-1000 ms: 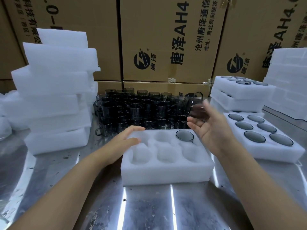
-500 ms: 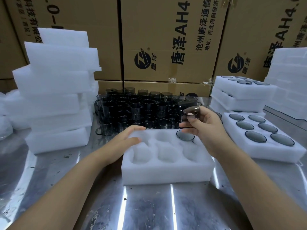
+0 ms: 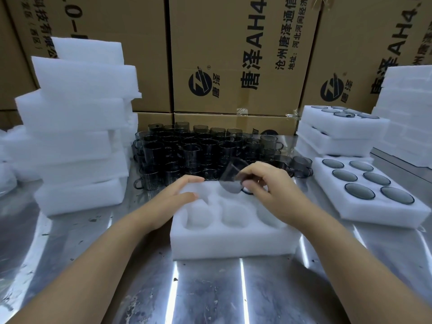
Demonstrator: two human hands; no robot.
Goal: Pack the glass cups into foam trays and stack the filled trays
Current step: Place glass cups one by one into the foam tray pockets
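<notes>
On a shiny steel worktop (image 3: 210, 291) before printed cardboard cartons (image 3: 233, 54), the right grip (image 3: 273, 185) pinches a smoky dark glass cup (image 3: 230, 180), tilted above the back row of a white pocketed foam tray (image 3: 233, 239). The left grip (image 3: 173, 197), fingers straight, rests on the tray's far-left corner.

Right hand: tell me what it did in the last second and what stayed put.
The right hand carried its glass cup down and left from the loose cups to over the back row of the foam tray, tilted, fingers gripping it. The left hand stayed on the tray's back left corner; tray unmoved.
</notes>
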